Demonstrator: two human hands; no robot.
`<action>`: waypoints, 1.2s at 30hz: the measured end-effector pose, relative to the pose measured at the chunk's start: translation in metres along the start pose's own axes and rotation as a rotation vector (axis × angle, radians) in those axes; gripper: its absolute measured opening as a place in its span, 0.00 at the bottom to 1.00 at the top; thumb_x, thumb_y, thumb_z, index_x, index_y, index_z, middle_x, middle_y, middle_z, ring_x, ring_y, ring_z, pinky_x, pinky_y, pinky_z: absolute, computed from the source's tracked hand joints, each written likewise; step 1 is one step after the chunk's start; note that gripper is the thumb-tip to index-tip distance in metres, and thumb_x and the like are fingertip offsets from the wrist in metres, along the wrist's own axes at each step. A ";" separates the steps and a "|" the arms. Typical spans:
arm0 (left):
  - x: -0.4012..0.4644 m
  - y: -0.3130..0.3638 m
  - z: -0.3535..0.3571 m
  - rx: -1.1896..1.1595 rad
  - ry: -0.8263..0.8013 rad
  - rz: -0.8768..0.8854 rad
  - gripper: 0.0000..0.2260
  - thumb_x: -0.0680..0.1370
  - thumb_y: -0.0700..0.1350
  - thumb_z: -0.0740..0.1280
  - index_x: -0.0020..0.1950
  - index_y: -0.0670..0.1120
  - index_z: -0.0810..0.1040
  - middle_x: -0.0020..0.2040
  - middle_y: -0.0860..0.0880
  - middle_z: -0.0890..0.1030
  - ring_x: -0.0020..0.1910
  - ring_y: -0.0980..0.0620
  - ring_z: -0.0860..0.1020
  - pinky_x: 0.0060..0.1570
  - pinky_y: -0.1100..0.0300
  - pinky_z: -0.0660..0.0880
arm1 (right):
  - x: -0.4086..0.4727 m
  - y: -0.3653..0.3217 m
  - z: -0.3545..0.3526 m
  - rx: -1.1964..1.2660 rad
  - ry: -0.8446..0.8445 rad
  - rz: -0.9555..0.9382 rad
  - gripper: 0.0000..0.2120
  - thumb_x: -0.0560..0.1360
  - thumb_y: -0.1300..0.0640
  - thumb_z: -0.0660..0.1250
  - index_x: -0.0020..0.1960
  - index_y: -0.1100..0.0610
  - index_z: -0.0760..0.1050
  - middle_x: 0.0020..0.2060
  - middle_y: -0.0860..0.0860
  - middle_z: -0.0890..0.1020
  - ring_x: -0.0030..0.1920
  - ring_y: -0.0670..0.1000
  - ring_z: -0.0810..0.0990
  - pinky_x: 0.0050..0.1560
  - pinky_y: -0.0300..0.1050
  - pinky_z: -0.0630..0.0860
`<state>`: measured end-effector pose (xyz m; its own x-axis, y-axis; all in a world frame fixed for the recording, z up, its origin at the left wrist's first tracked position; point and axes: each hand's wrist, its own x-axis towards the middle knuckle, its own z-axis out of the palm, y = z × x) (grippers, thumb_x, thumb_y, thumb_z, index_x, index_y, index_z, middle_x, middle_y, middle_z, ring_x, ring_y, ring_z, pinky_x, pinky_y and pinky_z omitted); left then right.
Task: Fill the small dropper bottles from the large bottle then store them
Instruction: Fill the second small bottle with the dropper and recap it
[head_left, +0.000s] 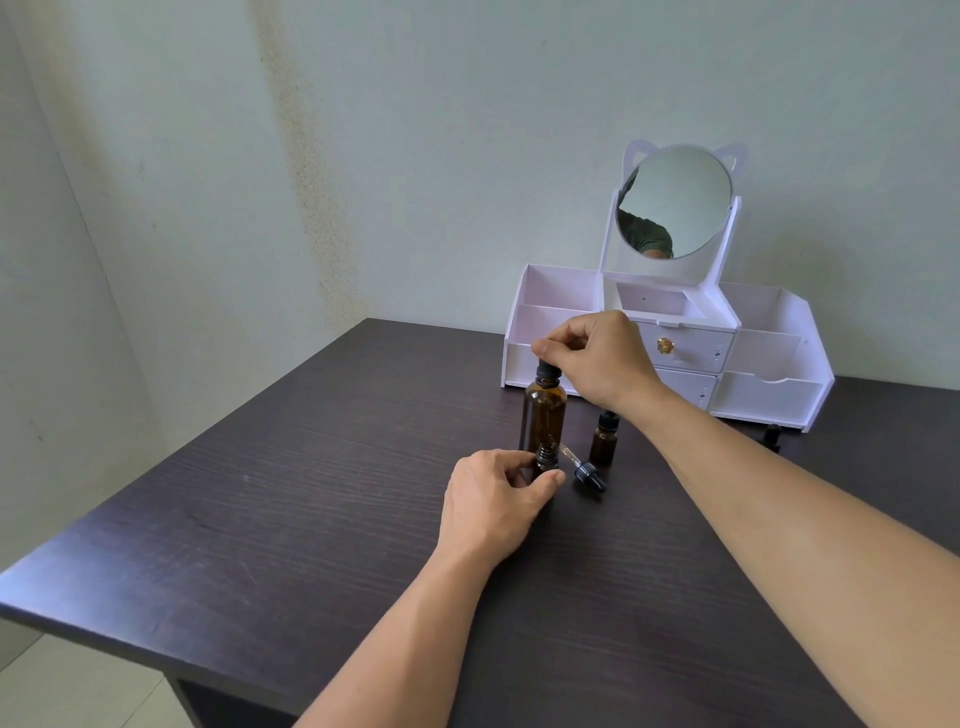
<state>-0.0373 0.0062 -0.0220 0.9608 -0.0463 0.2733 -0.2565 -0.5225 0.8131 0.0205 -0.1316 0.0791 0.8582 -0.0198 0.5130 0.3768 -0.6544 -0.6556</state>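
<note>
amber glass made up the big bottle (543, 415), upright mid-table (311, 519) before the white organiser (769, 364), and the right hand (597, 358) pinched its black dropper cap (546, 370) with curled fingers. the left hand (493, 499) gripped an uncapped small bottle (546, 457) just in front, its dropper (587, 473) lying beside it, near a capped small bottle (605, 439).

We find no readable text, label, brand, number or sign anywhere; the amber large bottle (543, 415) and small dropper bottles (604, 441) carry no legible labels; the white organizer (769, 353) is unmarked too.
</note>
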 end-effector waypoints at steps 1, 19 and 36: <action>0.000 0.000 0.000 -0.005 0.005 0.000 0.17 0.72 0.59 0.71 0.57 0.52 0.83 0.36 0.53 0.80 0.37 0.56 0.79 0.44 0.56 0.80 | 0.000 0.001 0.000 -0.003 -0.004 -0.006 0.07 0.72 0.54 0.73 0.41 0.58 0.84 0.34 0.49 0.82 0.35 0.45 0.78 0.37 0.36 0.72; 0.000 0.000 0.000 -0.023 -0.004 -0.009 0.13 0.72 0.59 0.71 0.52 0.54 0.84 0.36 0.52 0.80 0.35 0.55 0.78 0.42 0.55 0.80 | 0.009 -0.037 -0.041 0.280 0.199 -0.127 0.05 0.74 0.59 0.71 0.42 0.60 0.82 0.35 0.51 0.85 0.33 0.44 0.84 0.42 0.36 0.79; -0.001 0.000 -0.001 -0.021 0.015 0.011 0.11 0.73 0.58 0.71 0.51 0.55 0.84 0.33 0.54 0.78 0.32 0.58 0.75 0.40 0.58 0.77 | -0.019 -0.028 -0.037 0.219 0.006 -0.043 0.06 0.73 0.57 0.72 0.41 0.59 0.83 0.35 0.51 0.85 0.35 0.44 0.84 0.44 0.39 0.79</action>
<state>-0.0389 0.0069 -0.0216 0.9561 -0.0391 0.2903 -0.2697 -0.5042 0.8204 -0.0194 -0.1411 0.1086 0.8379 0.0001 0.5459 0.4804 -0.4750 -0.7373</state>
